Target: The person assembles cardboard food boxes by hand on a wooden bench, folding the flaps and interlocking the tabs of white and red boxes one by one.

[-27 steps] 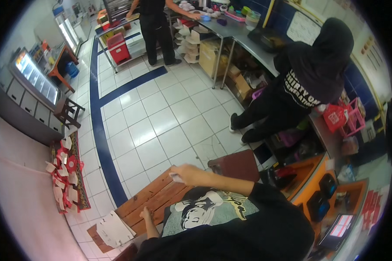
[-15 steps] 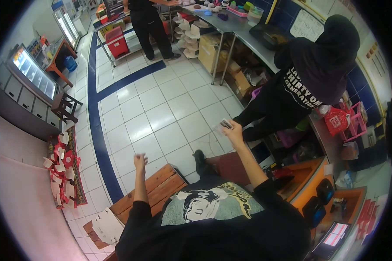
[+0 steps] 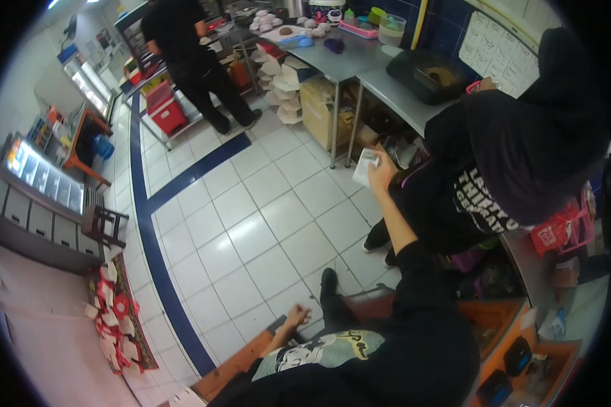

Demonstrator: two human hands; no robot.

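In front of you, the nearer steel bench (image 3: 406,99) bore a black pan (image 3: 406,70). The farther steel bench (image 3: 329,64) carried a pink tray (image 3: 360,30), a purple bundle (image 3: 334,45), a blue item (image 3: 305,42) and pale round lumps (image 3: 264,21). Your white-tiled floor (image 3: 254,234) held a dark stool (image 3: 104,222) and a patterned mat (image 3: 143,342), where red-and-white cartons (image 3: 108,308) lay.

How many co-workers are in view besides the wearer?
2: one person upper left, near the red box; another person at right, by the steel counter. Others may be hidden.
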